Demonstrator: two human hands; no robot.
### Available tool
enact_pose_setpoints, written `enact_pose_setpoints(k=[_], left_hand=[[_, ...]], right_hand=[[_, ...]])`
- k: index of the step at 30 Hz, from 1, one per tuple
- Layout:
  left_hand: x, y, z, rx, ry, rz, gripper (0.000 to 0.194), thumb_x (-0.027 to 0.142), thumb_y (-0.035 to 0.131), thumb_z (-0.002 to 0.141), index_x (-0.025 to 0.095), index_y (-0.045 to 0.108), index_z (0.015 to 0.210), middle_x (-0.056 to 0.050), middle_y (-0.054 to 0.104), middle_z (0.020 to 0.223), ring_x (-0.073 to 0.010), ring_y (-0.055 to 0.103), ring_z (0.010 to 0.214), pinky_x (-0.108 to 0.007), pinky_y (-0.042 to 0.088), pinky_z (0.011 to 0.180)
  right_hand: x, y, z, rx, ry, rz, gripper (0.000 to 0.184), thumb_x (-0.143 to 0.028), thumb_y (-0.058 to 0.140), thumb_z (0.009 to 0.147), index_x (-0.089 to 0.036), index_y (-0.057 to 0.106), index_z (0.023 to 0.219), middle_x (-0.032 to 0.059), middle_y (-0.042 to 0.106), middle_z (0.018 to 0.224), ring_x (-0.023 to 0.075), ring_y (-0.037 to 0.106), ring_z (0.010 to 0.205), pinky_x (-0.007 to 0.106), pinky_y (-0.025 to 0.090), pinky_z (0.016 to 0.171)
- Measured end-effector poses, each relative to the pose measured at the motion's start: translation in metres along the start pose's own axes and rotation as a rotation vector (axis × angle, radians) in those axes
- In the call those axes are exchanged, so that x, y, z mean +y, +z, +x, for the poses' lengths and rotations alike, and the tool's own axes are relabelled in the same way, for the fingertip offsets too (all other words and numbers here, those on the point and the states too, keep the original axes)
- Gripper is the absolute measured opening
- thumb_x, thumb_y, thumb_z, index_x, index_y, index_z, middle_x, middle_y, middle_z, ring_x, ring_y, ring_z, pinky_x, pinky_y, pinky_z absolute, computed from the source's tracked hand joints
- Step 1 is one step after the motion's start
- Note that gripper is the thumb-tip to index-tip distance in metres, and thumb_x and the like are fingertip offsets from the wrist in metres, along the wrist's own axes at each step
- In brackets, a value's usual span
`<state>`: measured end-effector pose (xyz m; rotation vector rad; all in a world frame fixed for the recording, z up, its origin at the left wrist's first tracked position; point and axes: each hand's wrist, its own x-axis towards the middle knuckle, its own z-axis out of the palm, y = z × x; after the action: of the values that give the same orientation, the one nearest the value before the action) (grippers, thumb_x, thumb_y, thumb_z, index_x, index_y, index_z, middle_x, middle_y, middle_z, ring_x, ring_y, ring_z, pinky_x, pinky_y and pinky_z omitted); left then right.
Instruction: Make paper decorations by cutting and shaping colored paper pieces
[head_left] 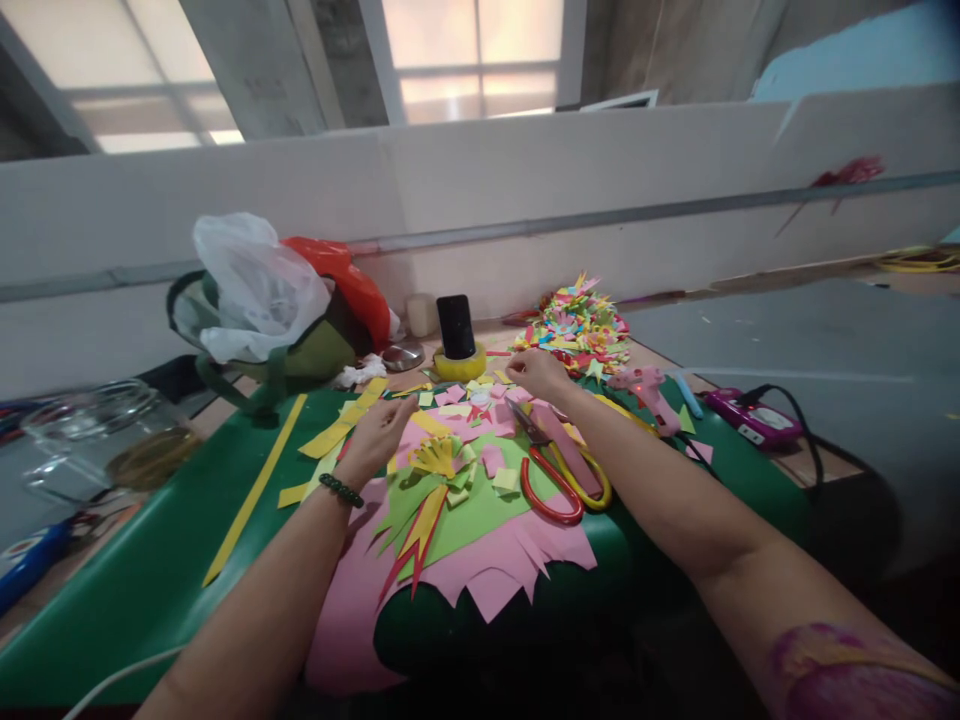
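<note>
Pink paper (491, 585) with a jagged near edge lies under a green sheet (469, 530), on which rests a yellow paper flower (435, 457), the landmark here. Its long axis runs from the fringed bloom towards the wearer, red and yellow tails slanting slightly left. The left hand (376, 437) is nearer, just left of the bloom. Scissors (537, 432) lie right of the flower, limiting room there; left of it, the green cover (180, 520) offers open space, crossed by 1 long yellow strip (255, 490). The right hand (538, 374) hangs beyond and right of the flower. Both hands have curled fingers; I cannot tell whether either grip pinches anything. Farther beyond the flower stands a phone (456, 327) in a tape roll (460, 367); beyond and right, a heap of colourful paper flowers (577, 325).
</note>
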<state>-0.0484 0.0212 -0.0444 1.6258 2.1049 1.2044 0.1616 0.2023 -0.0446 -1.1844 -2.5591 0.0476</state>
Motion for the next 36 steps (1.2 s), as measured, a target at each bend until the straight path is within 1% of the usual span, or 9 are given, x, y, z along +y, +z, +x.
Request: enact_pose_setpoints(k=[6, 9, 13, 18, 21, 24, 27, 31, 36], left_hand=[[0.000, 0.001, 0.001, 0.185, 0.028, -0.148, 0.060, 0.070, 0.047, 0.076, 0.015, 0.070, 0.072, -0.008, 0.069, 0.071, -0.0200, 0.060, 0.066, -0.028, 0.044, 0.058], [0.004, 0.000, -0.002, 0.190, 0.017, -0.180, 0.048, 0.060, 0.055, 0.076, 0.015, 0.071, 0.070, -0.003, 0.064, 0.062, -0.0145, 0.053, 0.053, -0.026, 0.041, 0.053], [0.009, -0.004, -0.002, 0.171, -0.059, -0.295, 0.035, 0.050, 0.064, 0.073, 0.015, 0.070, 0.069, 0.001, 0.057, 0.053, -0.0117, 0.049, 0.049, -0.023, 0.038, 0.049], [0.038, -0.007, 0.000, -0.050, -0.193, -0.480, 0.045, 0.057, 0.064, 0.074, 0.013, 0.073, 0.077, -0.009, 0.071, 0.073, -0.0120, 0.059, 0.053, -0.022, 0.043, 0.048], [0.062, -0.004, 0.001, -0.214, -0.330, -0.724, 0.044, 0.056, 0.066, 0.075, 0.013, 0.073, 0.080, -0.012, 0.074, 0.086, -0.0132, 0.065, 0.063, -0.021, 0.048, 0.052], [0.076, 0.004, 0.001, -0.227, -0.332, -0.884, 0.032, 0.043, 0.075, 0.072, 0.012, 0.071, 0.074, -0.010, 0.073, 0.080, -0.0126, 0.066, 0.062, -0.019, 0.050, 0.054], [0.075, 0.013, 0.000, -0.178, -0.267, -0.952, 0.022, 0.029, 0.080, 0.066, 0.011, 0.069, 0.071, -0.006, 0.072, 0.071, -0.0106, 0.066, 0.061, -0.016, 0.050, 0.056], [0.062, 0.017, -0.002, -0.096, -0.224, -0.964, 0.024, 0.029, 0.081, 0.062, 0.014, 0.067, 0.074, -0.002, 0.070, 0.068, -0.0099, 0.067, 0.061, -0.016, 0.051, 0.059], [0.047, 0.015, -0.003, -0.077, -0.215, -0.932, 0.031, 0.031, 0.084, 0.055, 0.015, 0.063, 0.071, -0.001, 0.068, 0.064, -0.0143, 0.068, 0.062, -0.020, 0.050, 0.056]], right_hand=[[-0.010, 0.017, -0.001, 0.002, -0.063, 0.025, 0.025, -0.039, 0.067, 0.079, -0.019, 0.073, 0.091, 0.0095, 0.072, 0.104, 0.0250, 0.063, 0.101, 0.030, 0.046, 0.081], [-0.010, 0.022, 0.002, 0.042, -0.028, 0.046, 0.023, -0.036, 0.061, 0.087, -0.015, 0.070, 0.087, 0.0079, 0.072, 0.095, 0.0205, 0.066, 0.090, 0.035, 0.049, 0.080], [-0.003, 0.005, 0.002, 0.175, -0.063, 0.122, 0.022, -0.025, 0.052, 0.092, -0.017, 0.072, 0.092, 0.0050, 0.074, 0.088, 0.0175, 0.068, 0.080, 0.026, 0.050, 0.070], [-0.022, -0.035, -0.024, 0.393, -0.284, 0.178, 0.025, -0.022, 0.049, 0.094, -0.017, 0.070, 0.106, 0.0068, 0.073, 0.105, 0.0182, 0.065, 0.095, 0.028, 0.049, 0.085], [-0.040, -0.047, -0.046, 0.566, -0.560, 0.105, 0.024, -0.019, 0.049, 0.094, -0.018, 0.070, 0.106, 0.0076, 0.072, 0.106, 0.0193, 0.064, 0.097, 0.031, 0.049, 0.087], [-0.048, -0.047, -0.057, 0.738, -0.804, -0.066, 0.026, -0.013, 0.046, 0.094, -0.016, 0.068, 0.106, 0.0094, 0.072, 0.103, 0.0191, 0.065, 0.088, 0.030, 0.052, 0.078], [-0.048, -0.044, -0.053, 0.772, -0.849, -0.075, 0.025, -0.011, 0.045, 0.094, -0.015, 0.068, 0.104, 0.0098, 0.072, 0.102, 0.0187, 0.065, 0.087, 0.029, 0.053, 0.075], [-0.041, -0.061, -0.050, 0.678, -0.606, 0.239, 0.021, -0.021, 0.050, 0.092, -0.017, 0.069, 0.099, 0.0077, 0.073, 0.096, 0.0172, 0.066, 0.082, 0.028, 0.052, 0.072], [-0.030, -0.097, -0.090, 0.024, -0.176, 0.194, 0.022, -0.031, 0.052, 0.089, -0.018, 0.070, 0.088, 0.0049, 0.072, 0.075, 0.0182, 0.064, 0.067, 0.026, 0.042, 0.059]])
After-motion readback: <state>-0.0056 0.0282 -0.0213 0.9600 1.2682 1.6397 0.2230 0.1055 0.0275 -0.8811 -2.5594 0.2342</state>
